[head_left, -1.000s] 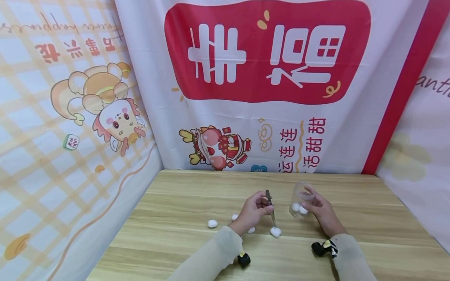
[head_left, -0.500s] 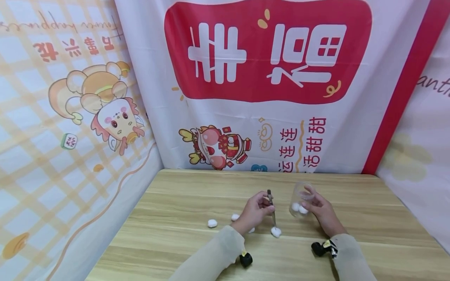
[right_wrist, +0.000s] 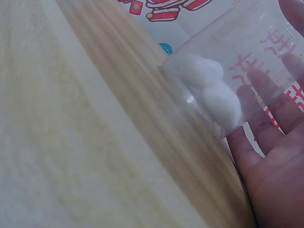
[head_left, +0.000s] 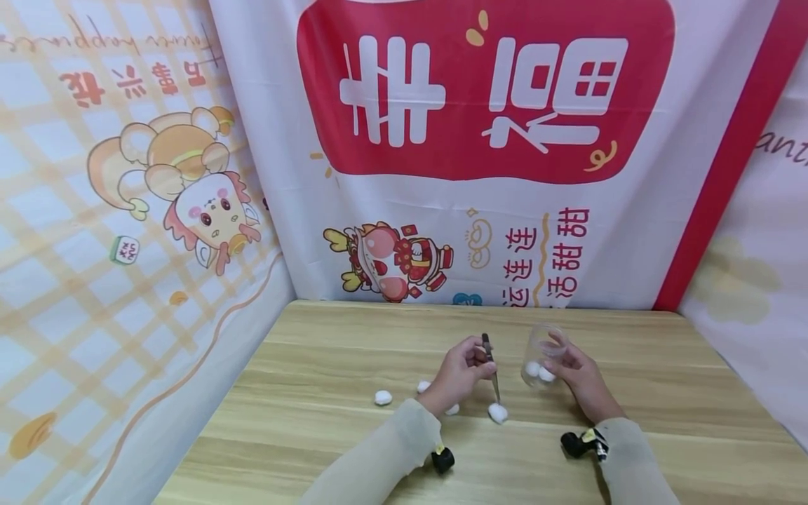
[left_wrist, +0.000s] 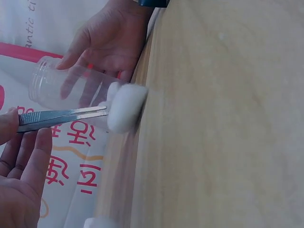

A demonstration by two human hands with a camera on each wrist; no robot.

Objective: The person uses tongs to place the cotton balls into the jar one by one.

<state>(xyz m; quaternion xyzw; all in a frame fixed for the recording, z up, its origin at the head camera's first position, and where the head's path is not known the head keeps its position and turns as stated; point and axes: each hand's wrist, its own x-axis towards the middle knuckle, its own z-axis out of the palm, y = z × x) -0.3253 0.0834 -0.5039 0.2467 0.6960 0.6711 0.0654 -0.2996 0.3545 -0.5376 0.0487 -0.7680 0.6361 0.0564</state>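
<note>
My left hand [head_left: 463,374] pinches a pair of metal tweezers [head_left: 492,361], which point down. Their tips meet a white cotton ball [head_left: 498,414] low over the table; whether it is off the wood cannot be told. In the left wrist view, the tweezers [left_wrist: 61,118] reach that cotton ball [left_wrist: 126,108] end-on, their two arms close together. To the right, my right hand [head_left: 583,382] grips a clear plastic jar [head_left: 544,344], tilted slightly, its mouth uncovered. Inside the jar, cotton balls [right_wrist: 219,102] lie at the bottom, as the right wrist view shows.
More cotton balls lie on the wooden table [head_left: 328,358]: one at the left [head_left: 383,398], and others partly hidden by my left hand and wrist, such as this cotton ball [head_left: 452,409]. A printed cloth [head_left: 480,161] hangs behind the table's far edge.
My left hand and the tweezers have shifted very slightly to the right, and the tips stay at the same cotton ball. My right hand and the jar have hardly moved.
</note>
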